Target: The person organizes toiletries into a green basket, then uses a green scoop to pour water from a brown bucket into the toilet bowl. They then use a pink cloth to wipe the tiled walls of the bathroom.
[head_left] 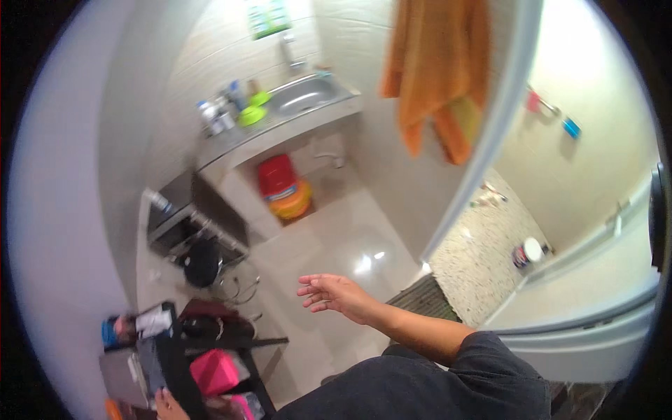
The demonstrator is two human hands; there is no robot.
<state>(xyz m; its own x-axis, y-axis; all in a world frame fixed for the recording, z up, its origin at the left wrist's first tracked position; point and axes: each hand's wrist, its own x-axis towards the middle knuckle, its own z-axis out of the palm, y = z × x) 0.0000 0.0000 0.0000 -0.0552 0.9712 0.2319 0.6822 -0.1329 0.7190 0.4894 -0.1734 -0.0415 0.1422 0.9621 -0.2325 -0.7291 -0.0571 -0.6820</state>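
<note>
My right hand (332, 294) hangs in mid-air over the tiled floor, its fingers spread a little and nothing in them. At the lower left edge, part of my left hand (168, 406) shows, fingers stretched out beside a dark grey item (152, 365) on a black shelf (183, 374); the rest is cut off. Whether those fingers touch the item is hard to make out. Close to that hand are a flat grey-brown case-like object (126, 378) and a bright pink item (214, 372).
A sink (302, 96) with bottles and green items stands ahead; a red-lidded yellow bucket (290, 201) sits beneath. A dark rack (199, 217) is at left. An orange towel (437, 77) hangs right. Beyond a white frame (490, 154), a shower floor (476, 245) holds a white-lidded tub (526, 253).
</note>
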